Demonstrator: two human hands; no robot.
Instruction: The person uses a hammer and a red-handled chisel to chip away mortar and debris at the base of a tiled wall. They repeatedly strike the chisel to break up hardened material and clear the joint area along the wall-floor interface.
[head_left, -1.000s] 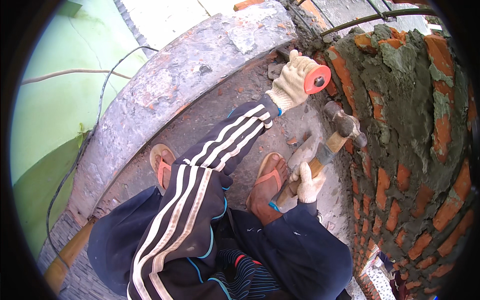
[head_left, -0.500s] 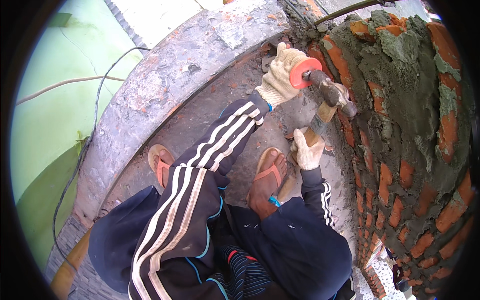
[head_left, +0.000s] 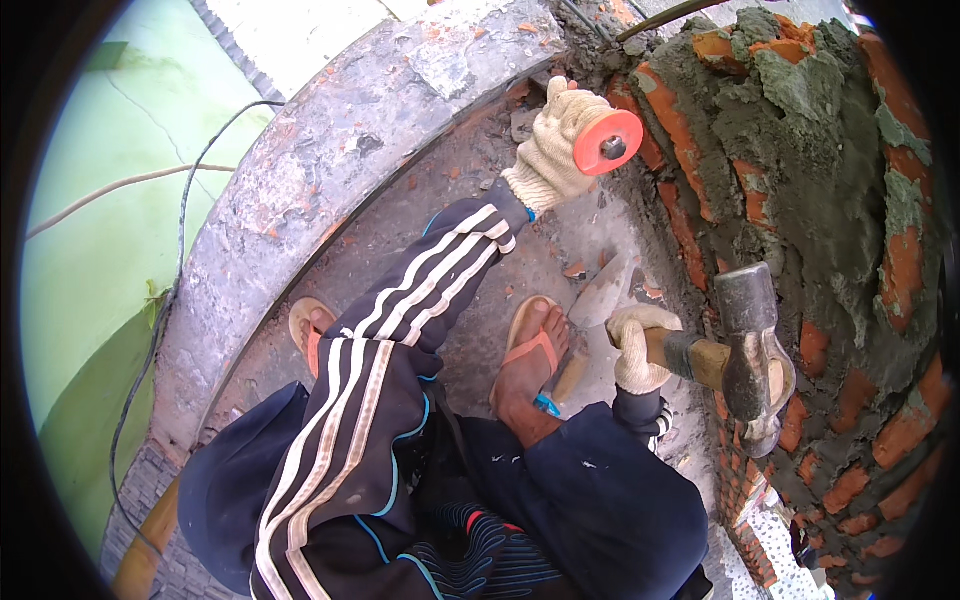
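Note:
My left hand (head_left: 562,140), in a cream knit glove, is closed round a chisel, mostly hidden behind its round orange hand guard (head_left: 597,125). The chisel's dark struck end (head_left: 612,148) faces up through the guard, beside the brick wall; its tip is out of sight. A hammer (head_left: 745,330) with a worn steel head and a taped wooden handle is gripped in my gloved right hand (head_left: 640,345). The hammer head is raised toward the right, apart from the chisel, in front of the wall.
A rough wall of orange bricks and grey mortar (head_left: 830,190) rises on the right. A trowel (head_left: 605,290) lies on the floor beside my sandalled right foot (head_left: 533,365). Left, a curved concrete ledge (head_left: 300,170) borders the debris-strewn floor, with a black cable (head_left: 180,250) beyond it.
The hammer has swung from the chisel's struck end back toward me and to the right, my right hand moving with it. My left hand and the chisel stay nearly in place.

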